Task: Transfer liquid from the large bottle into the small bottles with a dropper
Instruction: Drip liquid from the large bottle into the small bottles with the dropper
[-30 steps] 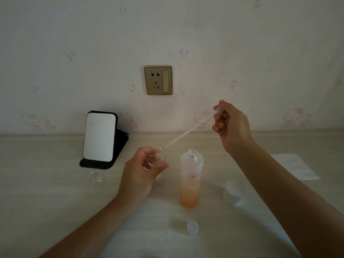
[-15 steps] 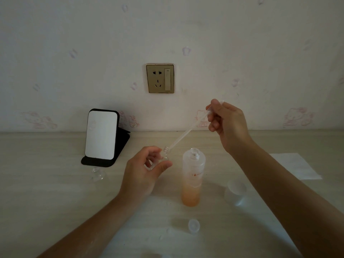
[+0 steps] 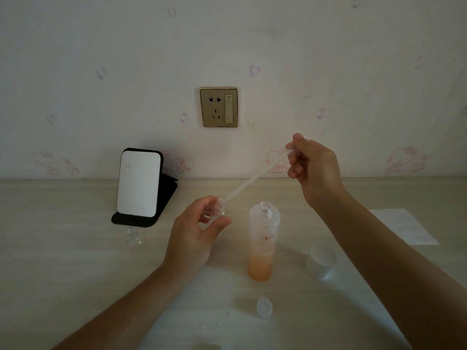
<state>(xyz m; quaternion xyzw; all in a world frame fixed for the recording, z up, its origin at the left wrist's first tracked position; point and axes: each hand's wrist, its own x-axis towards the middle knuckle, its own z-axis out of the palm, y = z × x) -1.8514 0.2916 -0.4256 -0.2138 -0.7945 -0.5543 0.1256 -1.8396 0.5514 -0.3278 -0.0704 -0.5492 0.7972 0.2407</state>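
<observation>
The left hand (image 3: 195,232) holds a small bottle (image 3: 220,209) above the surface (image 3: 63,274), pinching it between the thumb and the fingers. The right hand (image 3: 313,168) is raised higher and pinches the top end of a clear dropper (image 3: 252,179). The dropper slants down to the left, and its tip is at the mouth of the small bottle. The large bottle (image 3: 264,242) stands upright and open just right of the left hand, with orange liquid in its lower part. A second small bottle (image 3: 134,236) stands near a black-framed mirror (image 3: 140,184). A frosted cap (image 3: 322,261) and a small round cap (image 3: 264,306) lie near the large bottle.
</observation>
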